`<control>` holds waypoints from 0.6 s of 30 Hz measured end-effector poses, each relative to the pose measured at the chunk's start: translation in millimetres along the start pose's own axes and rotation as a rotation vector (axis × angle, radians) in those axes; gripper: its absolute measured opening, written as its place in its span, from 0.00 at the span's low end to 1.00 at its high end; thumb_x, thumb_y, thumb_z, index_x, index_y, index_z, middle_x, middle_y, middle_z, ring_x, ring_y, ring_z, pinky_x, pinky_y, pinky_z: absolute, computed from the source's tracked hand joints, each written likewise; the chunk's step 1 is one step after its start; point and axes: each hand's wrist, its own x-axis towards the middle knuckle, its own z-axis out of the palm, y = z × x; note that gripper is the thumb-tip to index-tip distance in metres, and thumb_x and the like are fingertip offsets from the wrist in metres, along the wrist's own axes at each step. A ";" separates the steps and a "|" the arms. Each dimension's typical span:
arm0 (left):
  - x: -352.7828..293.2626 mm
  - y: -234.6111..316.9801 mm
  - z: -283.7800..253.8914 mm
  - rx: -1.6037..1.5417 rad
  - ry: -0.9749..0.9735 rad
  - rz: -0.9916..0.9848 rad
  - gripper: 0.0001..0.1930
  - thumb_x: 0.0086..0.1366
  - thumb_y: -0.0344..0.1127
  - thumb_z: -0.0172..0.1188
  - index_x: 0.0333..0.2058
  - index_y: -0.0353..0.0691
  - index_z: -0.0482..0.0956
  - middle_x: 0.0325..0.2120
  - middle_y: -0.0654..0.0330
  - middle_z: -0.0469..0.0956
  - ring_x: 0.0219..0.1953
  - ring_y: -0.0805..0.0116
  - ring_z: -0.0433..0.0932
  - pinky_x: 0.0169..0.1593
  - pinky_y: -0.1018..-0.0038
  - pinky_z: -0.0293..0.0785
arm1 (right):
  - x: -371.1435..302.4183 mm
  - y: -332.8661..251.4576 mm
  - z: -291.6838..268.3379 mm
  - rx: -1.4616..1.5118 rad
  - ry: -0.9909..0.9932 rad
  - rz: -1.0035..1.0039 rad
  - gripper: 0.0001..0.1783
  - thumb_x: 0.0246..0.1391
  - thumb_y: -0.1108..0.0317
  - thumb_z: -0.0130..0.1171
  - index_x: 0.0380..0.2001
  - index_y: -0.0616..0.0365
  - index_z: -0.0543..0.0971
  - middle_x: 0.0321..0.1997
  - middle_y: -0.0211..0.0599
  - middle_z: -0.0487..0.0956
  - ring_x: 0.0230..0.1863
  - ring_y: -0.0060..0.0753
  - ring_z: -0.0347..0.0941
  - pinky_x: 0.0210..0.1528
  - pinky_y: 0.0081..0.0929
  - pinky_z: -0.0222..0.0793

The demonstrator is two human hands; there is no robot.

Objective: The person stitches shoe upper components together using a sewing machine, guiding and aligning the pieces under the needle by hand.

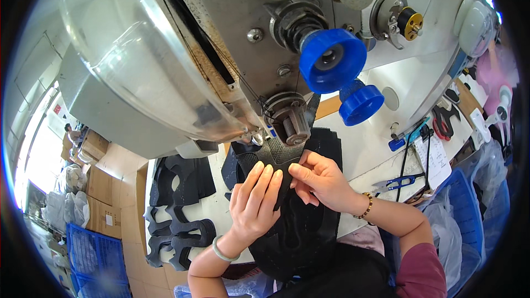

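Note:
A black mesh fabric piece (274, 153), seemingly a shoe upper, lies under the sewing machine's presser area (287, 124). My left hand (254, 201) rests on its near left part, fingers stretched out and lying flat; its thumb is hidden. Close beside it, my right hand (326, 182) pinches the piece's near right edge between thumb and bent fingers. Both hands sit just in front of the machine head (221, 0). More dark cut pieces (326, 146) lie beneath and behind my hands. The needle itself cannot be made out.
Stacked black cut-outs (182, 182) cover the table's left side. To the right lie thread snips (400, 183), a paper sheet (433, 160) and red-and-black scissors (443, 121). Blue knobs (334, 60) jut from the machine. Blue crates (96, 254) and cardboard boxes (103, 215) stand at left.

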 end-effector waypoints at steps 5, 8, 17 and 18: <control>-2.7 -1.5 0.8 -0.043 0.025 -0.020 0.25 0.37 0.21 0.54 0.41 0.33 0.79 0.40 0.54 0.76 0.46 0.59 0.76 0.34 0.73 0.69 | 0.5 -0.4 1.7 -0.039 0.023 0.038 0.12 0.62 0.60 0.47 0.32 0.58 0.67 0.24 0.33 0.73 0.14 0.18 0.67 0.10 0.12 0.56; -2.8 -1.8 1.5 -0.056 0.035 -0.016 0.25 0.36 0.21 0.54 0.40 0.33 0.79 0.40 0.55 0.76 0.46 0.60 0.76 0.35 0.74 0.69 | 0.3 -2.2 2.2 -0.054 0.035 0.027 0.12 0.62 0.60 0.48 0.30 0.57 0.66 0.23 0.33 0.74 0.13 0.18 0.67 0.10 0.12 0.56; 9.9 3.9 -15.1 0.030 -0.026 -0.037 0.18 0.42 0.21 0.58 0.36 0.37 0.81 0.37 0.61 0.78 0.43 0.64 0.76 0.50 0.63 0.66 | 1.2 -13.2 8.9 -0.013 0.104 0.058 0.15 0.60 0.58 0.50 0.28 0.59 0.68 0.17 0.34 0.71 0.11 0.16 0.64 0.09 0.11 0.53; 11.7 2.7 -14.8 0.050 -0.023 -0.019 0.17 0.42 0.22 0.58 0.36 0.38 0.81 0.37 0.62 0.78 0.43 0.65 0.76 0.52 0.61 0.64 | 2.4 -22.4 7.8 -0.057 0.164 0.081 0.15 0.59 0.58 0.49 0.29 0.59 0.67 0.20 0.35 0.71 0.13 0.19 0.65 0.08 0.12 0.54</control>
